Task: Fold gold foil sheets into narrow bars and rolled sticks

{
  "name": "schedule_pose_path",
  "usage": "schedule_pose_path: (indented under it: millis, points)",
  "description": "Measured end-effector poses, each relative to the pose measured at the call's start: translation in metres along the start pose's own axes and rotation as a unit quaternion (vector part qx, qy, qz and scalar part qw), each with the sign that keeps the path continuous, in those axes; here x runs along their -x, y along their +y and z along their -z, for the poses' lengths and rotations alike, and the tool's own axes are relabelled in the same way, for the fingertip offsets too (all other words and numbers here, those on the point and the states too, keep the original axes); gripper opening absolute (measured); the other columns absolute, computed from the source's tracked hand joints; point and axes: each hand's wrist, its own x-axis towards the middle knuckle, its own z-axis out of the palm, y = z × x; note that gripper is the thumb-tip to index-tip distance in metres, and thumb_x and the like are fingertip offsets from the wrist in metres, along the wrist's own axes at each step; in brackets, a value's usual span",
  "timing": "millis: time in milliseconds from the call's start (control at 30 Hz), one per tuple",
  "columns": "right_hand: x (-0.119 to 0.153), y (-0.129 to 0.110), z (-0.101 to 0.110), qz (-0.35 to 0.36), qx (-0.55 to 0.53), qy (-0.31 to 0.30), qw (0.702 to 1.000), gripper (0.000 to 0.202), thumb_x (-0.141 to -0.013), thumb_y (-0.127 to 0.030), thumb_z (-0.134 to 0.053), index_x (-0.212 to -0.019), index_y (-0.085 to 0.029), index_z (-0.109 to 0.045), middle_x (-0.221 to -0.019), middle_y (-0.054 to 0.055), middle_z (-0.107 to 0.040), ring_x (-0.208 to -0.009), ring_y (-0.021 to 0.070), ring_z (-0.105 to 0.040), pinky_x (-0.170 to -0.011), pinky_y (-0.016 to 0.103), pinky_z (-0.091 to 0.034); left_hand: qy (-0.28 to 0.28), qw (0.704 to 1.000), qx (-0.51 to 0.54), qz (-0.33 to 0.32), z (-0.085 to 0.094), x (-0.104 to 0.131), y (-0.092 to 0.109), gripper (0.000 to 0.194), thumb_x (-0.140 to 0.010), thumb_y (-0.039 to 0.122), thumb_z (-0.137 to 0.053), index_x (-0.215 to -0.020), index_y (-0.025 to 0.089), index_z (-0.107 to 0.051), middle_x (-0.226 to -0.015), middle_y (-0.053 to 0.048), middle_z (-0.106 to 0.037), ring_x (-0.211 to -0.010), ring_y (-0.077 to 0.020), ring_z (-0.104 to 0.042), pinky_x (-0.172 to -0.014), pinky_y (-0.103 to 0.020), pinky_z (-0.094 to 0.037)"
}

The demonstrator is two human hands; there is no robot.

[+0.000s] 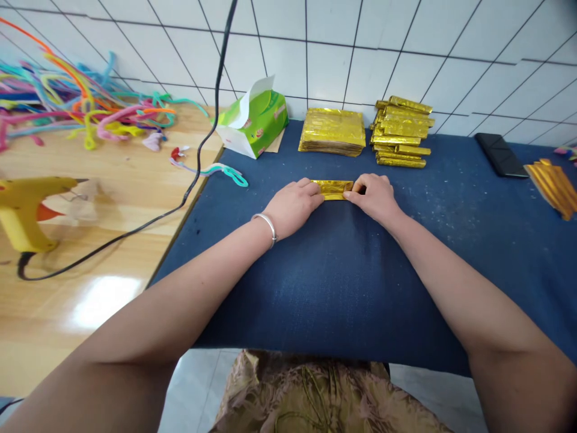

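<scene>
A strip of gold foil paper (334, 189), partly folded or rolled lengthwise, lies on the dark blue table cover between my hands. My left hand (295, 207), with a silver bangle at the wrist, is closed on its left end. At the right end, the thumb and forefinger of my right hand (373, 195) pinch the paper. Just beyond stands a flat stack of gold foil sheets (332, 131). Beside that, to the right, is a pile of rolled gold foil tubes (401, 132).
A green tissue pack (259, 123) stands by the tiled wall. On the wooden table at left are a yellow glue gun (31, 207), its black cord (153, 225) and tangled coloured pipe cleaners (76, 105). A black phone (500, 155) and folded gold strips (553, 186) lie at right.
</scene>
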Motion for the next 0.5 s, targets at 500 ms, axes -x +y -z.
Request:
schedule_pose_path:
  millis: [500]
  points:
    - [0.02, -0.015, 0.005, 0.087, 0.03, 0.071, 0.993, 0.009, -0.084, -0.025, -0.051, -0.087, -0.023, -0.06, -0.091, 0.007, -0.06, -0.091, 0.0251, -0.049, -0.081, 0.04, -0.038, -0.027, 0.999, -0.045, 0.001, 0.008, -0.002, 0.011, 0.034, -0.095, 0.018, -0.036, -0.123, 0.019, -0.056, -0.1, -0.009, -0.057, -0.095, -0.0205, -0.051, -0.08, -0.031, -0.04]
